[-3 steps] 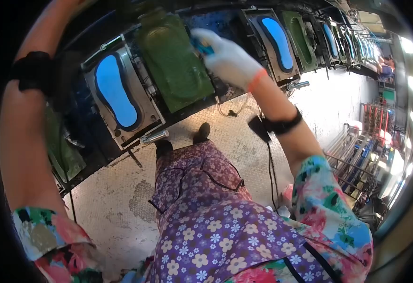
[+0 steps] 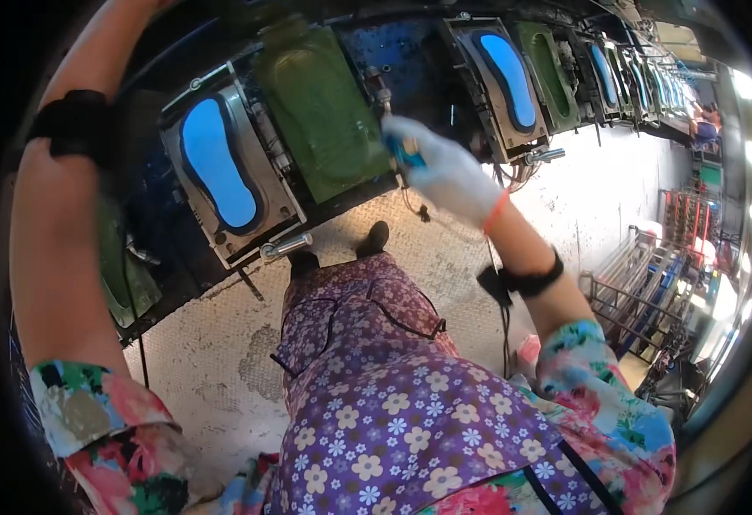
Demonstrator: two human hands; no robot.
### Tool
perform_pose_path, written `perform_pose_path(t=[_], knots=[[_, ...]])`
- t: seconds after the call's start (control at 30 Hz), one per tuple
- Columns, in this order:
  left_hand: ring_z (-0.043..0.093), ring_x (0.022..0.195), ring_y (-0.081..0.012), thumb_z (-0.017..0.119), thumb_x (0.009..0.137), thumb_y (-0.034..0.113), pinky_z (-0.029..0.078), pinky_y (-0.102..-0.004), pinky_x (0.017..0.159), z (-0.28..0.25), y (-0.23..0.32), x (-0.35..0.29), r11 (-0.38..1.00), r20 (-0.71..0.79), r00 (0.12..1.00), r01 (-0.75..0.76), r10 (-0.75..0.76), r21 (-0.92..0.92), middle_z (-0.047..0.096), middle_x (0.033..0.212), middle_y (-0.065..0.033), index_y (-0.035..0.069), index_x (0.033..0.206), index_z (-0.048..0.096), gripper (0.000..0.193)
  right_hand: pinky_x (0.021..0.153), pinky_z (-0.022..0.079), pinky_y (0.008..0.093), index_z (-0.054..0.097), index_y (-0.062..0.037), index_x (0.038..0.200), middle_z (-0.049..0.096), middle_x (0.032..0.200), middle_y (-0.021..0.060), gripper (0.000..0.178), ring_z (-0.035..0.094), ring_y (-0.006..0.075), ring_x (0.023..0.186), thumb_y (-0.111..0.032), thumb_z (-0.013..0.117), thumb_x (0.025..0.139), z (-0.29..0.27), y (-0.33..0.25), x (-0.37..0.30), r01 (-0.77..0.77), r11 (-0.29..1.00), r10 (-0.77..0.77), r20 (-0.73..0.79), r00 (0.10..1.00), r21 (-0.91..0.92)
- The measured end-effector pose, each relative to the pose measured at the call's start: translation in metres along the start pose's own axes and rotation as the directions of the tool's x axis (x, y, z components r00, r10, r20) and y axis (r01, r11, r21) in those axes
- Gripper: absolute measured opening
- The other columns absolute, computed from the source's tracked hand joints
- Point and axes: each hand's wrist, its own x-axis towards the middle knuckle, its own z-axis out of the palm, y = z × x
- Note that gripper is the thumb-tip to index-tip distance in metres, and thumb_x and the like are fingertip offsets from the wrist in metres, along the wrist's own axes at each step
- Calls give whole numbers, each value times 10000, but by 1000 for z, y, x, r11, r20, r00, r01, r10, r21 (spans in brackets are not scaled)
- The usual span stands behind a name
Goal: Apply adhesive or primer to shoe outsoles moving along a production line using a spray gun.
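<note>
The right hand (image 2: pixel 443 172), in a white glove (image 2: pixel 466 190) with an orange cuff, has its fingers curled around a small blue tool (image 2: pixel 406 153), which sits just beside the lower right edge of a green mould plate (image 2: pixel 329 116). The grip looks closed on it, though motion blur hides exactly how the fingertips meet. A metal fitting (image 2: pixel 379 84) shows just above the hand (whether it belongs to the tool or to the bench, I cannot tell).

The blue tool looks light and stiff, like hard plastic, small enough for one palm. It is probably not very fragile, but a smooth casing could slide against the glove, so the best hold seems to be around its middle, where the fingers already wrap it.

The left forearm (image 2: pixel 54 257), with a black band (image 2: pixel 74 129) on it, reaches up past the top edge; the left hand is out of view, so its grip cannot be told.

Left of the green plate, a bright blue insole shape (image 2: pixel 220 163) lies in a metal frame (image 2: pixel 275 210) with a silver handle (image 2: pixel 288 246). A second blue insole shape (image 2: pixel 509 81) lies farther right, beyond the gloved hand.
</note>
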Motion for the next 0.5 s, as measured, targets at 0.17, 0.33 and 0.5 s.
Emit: perform_pose_path(t=[0.17,0.33,0.5], knots=[[538,842,-132,655,1059,444,488,-333,792,-2,-19,-6,992,-75,997,23,-32,-122,624,856,-18,25,973,680,429,653,552,284,470,-185,1623,697,1146,118,780,629,131,750,4,563,872,-11,-40,-56,-361,829,348,111,931,428],[549,815,-145,640,1072,417,484,-325,773,4,-14,-3,934,-58,982,154,-182,-321,612,846,-5,39,989,683,389,603,524,258,402,-134,1638,658,1078,65,780,605,108,711,6,611,900,-45,-107,-36,100,817,91,-298,950,568],[491,688,-122,619,1087,380,429,-308,636,13,-33,-1,849,-35,961,224,-273,-478,594,830,-1,70,993,682,331,579,543,280,520,-70,1528,684,1029,131,645,644,156,693,-50,583,886,-66,-196,-29,395,819,-134,-530,837,417]])
